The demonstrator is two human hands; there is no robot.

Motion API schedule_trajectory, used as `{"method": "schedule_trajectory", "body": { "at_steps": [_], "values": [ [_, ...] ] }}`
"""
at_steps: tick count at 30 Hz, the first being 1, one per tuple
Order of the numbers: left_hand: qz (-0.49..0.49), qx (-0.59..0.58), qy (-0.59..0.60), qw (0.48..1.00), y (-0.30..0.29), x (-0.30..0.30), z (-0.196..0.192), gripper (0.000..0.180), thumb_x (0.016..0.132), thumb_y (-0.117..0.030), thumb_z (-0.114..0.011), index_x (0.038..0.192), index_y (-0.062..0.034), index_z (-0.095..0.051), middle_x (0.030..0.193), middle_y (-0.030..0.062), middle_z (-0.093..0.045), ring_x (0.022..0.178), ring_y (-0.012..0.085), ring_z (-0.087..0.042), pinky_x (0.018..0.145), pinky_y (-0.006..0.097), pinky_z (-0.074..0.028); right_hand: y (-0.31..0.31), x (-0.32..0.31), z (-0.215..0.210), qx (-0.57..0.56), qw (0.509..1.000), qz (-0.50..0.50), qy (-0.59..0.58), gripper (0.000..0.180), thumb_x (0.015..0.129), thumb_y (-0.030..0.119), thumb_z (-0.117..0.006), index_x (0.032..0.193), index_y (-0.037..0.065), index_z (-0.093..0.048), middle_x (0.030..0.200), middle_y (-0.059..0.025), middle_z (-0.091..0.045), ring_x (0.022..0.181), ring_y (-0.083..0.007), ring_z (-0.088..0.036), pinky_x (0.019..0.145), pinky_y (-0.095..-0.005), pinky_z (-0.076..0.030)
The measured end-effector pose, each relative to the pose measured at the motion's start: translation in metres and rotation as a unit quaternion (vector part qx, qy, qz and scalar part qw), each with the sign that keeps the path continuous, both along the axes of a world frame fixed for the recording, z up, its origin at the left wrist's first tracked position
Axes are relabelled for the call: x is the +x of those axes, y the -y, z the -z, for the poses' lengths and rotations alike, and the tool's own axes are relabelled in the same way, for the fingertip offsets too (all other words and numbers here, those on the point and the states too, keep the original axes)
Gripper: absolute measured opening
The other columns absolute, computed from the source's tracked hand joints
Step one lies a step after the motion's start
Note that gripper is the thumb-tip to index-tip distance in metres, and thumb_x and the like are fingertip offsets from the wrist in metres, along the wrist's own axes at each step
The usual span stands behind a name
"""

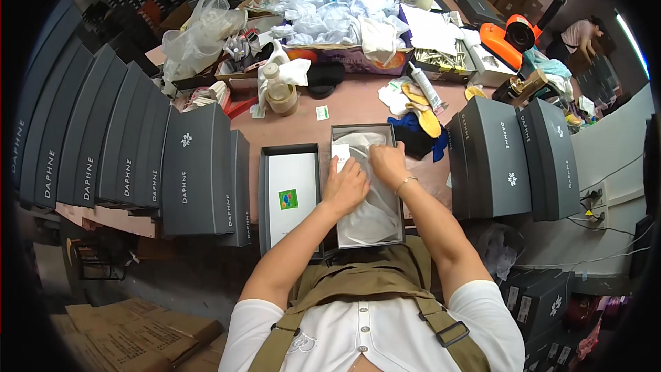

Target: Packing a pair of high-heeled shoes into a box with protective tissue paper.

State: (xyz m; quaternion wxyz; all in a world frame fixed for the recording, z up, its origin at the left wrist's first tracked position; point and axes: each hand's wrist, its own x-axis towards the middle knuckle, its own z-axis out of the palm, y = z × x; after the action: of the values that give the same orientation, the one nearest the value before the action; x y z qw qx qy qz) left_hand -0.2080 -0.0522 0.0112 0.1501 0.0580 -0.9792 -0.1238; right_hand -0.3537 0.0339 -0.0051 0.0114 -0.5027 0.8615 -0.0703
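L hand is over the far left part of a grey shoe-type box, fingers loosely spread, tips on or next to a small white card; can't tell if it grips the card. R hand, w/ a bracelet at the wrist, is curled over the far right part of same box, at a whitish see-through wrap; fingertips hidden, so can't tell if it's pinching the wrap. Box sits at the near table edge, in front of the person, w/ the wrap filling most of it.

Just left of it: a second grey tray or lid, white inside, w/ a green sticker. Tall grey boxes stand in a row on the left; more grey boxes on the right.

Far side of pink table: bottle left of centre, purple box piled w/ white crumpled stuff, white tube & dark blue cloth right of centre. Orange blower-like tool far right; beyond it, a co-worker bends fwd.
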Motion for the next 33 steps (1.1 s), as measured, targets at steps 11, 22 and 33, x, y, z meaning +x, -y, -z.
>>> {"method": "schedule_trajectory", "body": {
  "at_steps": [11, 22, 33],
  "values": [
    [-0.021, 0.386, -0.244, 0.889, -0.02, 0.026, -0.029, 0.053, 0.091, -0.038, -0.056, 0.128, -0.0006, -0.049, 0.125, 0.0186, -0.055, 0.128, 0.0305, -0.043, 0.108, 0.052, -0.027, -0.068, -0.006, -0.134, -0.347, 0.883, 0.112, 0.295, 0.027, 0.092, 0.024, -0.06, 0.092, -0.003, -0.06, 0.077, -0.0131, -0.057, 0.07, -0.0173, -0.055, 0.064, -0.0303, -0.043],
    [-0.061, 0.92, -0.173, 0.346, -0.066, 0.098, -0.022, 0.067, 0.086, -0.054, -0.059, 0.133, -0.0093, -0.045, 0.122, 0.006, -0.057, 0.111, 0.0214, -0.057, 0.088, 0.035, -0.051, -0.091, 0.138, -0.118, -0.258, 0.899, -0.302, 0.183, 0.012, 0.078, 0.008, -0.07, 0.086, 0.008, -0.061, 0.073, -0.0104, -0.056, 0.063, -0.0301, -0.058, 0.056, -0.0398, -0.048],
    [0.021, 0.88, -0.128, 0.457, -0.043, 0.156, -0.014, 0.098, 0.071, -0.056, -0.075, 0.14, -0.0018, -0.03, 0.128, 0.0099, -0.051, 0.115, 0.02, -0.054, 0.089, 0.034, -0.05, -0.089, 0.128, -0.124, -0.2, 0.818, -0.064, 0.535, 0.027, 0.088, 0.02, -0.063, 0.102, -0.003, -0.06, 0.079, -0.0134, -0.063, 0.074, -0.0247, -0.061, 0.067, -0.0355, -0.048]
  ]
}}
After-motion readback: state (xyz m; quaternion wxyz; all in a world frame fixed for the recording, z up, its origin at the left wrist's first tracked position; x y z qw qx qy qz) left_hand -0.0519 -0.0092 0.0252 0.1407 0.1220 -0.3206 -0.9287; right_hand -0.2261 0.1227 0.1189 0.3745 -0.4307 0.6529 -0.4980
